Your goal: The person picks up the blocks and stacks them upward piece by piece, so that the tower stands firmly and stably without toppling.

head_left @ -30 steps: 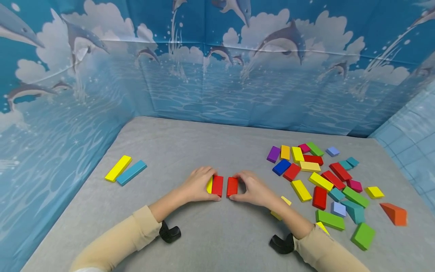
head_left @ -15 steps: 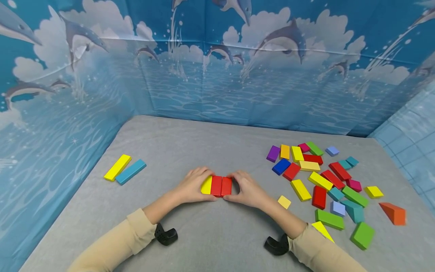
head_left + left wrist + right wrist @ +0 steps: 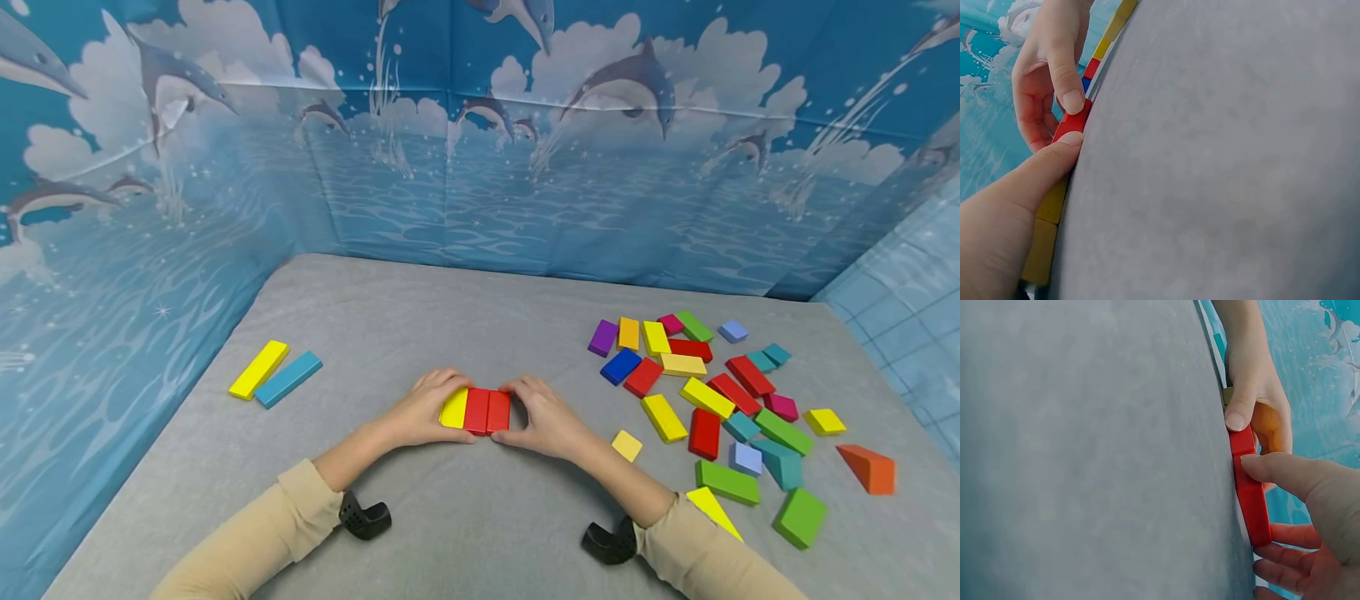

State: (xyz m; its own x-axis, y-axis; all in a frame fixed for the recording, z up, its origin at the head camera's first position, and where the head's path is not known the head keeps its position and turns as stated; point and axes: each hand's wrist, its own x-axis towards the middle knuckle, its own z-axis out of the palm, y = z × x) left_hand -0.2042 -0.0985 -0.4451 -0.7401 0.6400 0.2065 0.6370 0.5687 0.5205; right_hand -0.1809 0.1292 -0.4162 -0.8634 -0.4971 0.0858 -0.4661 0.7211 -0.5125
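Two red blocks lie side by side on the grey surface in the head view, touching along their long edges. My left hand (image 3: 426,410) spans the left red block (image 3: 476,412), its thumb at the near end and fingers at the far end. Partly under that palm, a yellow block (image 3: 453,408) adjoins this red one. My right hand (image 3: 546,417) pinches the right red block (image 3: 498,412) the same way. In the left wrist view my left thumb (image 3: 1054,159) presses the red edge. The right wrist view shows my right thumb (image 3: 1279,472) on its red block (image 3: 1252,500).
Many coloured blocks are scattered at the right, among them a blue block (image 3: 621,367), a green block (image 3: 727,483) and an orange wedge (image 3: 870,470). A pale yellow block (image 3: 627,446) lies by my right forearm. Far left are a long yellow block (image 3: 258,370) and a blue one (image 3: 288,379).
The right hand has brought its red block leftward, closing the gap to the other red block. Both hands have shifted slightly left, and more of the yellow block shows.
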